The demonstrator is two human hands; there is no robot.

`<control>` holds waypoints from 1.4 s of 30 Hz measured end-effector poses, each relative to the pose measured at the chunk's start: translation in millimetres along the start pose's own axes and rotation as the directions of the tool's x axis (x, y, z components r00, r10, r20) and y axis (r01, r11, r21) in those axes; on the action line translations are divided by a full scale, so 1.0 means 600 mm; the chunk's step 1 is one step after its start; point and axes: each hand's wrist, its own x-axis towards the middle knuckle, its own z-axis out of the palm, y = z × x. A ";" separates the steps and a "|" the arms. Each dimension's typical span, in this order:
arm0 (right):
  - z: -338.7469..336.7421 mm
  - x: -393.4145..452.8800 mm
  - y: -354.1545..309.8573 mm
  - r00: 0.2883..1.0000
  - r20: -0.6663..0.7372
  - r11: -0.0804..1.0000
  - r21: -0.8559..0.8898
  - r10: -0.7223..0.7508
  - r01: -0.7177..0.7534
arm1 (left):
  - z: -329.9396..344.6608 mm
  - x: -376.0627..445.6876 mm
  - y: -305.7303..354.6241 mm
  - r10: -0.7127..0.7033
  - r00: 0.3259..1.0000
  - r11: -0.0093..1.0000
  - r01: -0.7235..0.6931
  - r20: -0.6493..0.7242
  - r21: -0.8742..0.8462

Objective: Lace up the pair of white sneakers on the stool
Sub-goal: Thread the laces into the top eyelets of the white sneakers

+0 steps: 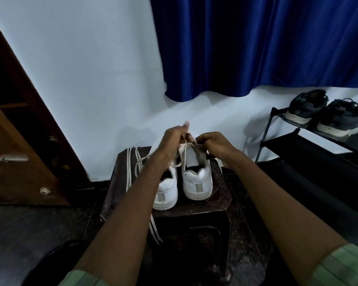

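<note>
Both hands meet over the right sneaker [197,178] on the stool [219,200]. The left hand [175,139] has its fingers curled, pinching a lace [188,145] at the shoe's top; the right hand [214,144] is curled too, gripping the other side of the same lace by the eyelets. The left sneaker [167,191] stands just beside its mate on the stool, a loose lace [132,168] trailing over the stool's left edge. Both forearms reach forward, converging on the stool. Right of the stool, a shoe rack [293,141] holds dark shoes [322,114].
</note>
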 end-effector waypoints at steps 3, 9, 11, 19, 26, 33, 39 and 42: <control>0.004 0.002 0.001 1.000 0.000 1.000 -0.007 -0.014 0.014 | -0.013 0.013 -0.007 0.072 0.997 0.967 -0.067 -0.013 0.246; 0.010 0.003 0.007 0.995 -0.046 0.994 -0.076 -0.083 0.080 | -0.007 0.005 -0.006 0.200 0.979 0.853 -0.161 -0.027 0.496; 0.010 0.004 0.008 0.997 -0.039 0.996 -0.066 -0.069 0.066 | -0.011 0.003 0.010 0.112 0.993 0.990 -0.115 -0.043 -0.081; 0.009 0.011 0.012 0.996 -0.045 0.995 -0.072 -0.078 0.075 | -0.012 0.006 -0.019 0.242 0.970 0.856 -0.199 -0.030 0.478; 0.007 0.006 0.011 0.996 -0.023 0.995 -0.053 -0.088 0.086 | 0.007 0.003 -0.033 0.364 0.927 0.630 -0.319 0.094 0.708; 0.006 0.008 0.013 0.995 -0.007 0.994 -0.043 -0.104 0.104 | 0.013 0.011 -0.042 0.426 0.901 0.577 -0.346 0.089 0.740; 0.005 0.001 0.008 0.995 -0.021 0.993 -0.071 -0.101 0.099 | 0.020 0.015 -0.008 0.061 0.985 0.973 -0.095 -0.163 -0.209; 0.005 0.001 0.006 0.990 -0.015 0.985 -0.109 -0.138 0.136 | 0.005 0.015 0.000 0.017 0.968 0.963 -0.083 -0.250 -0.255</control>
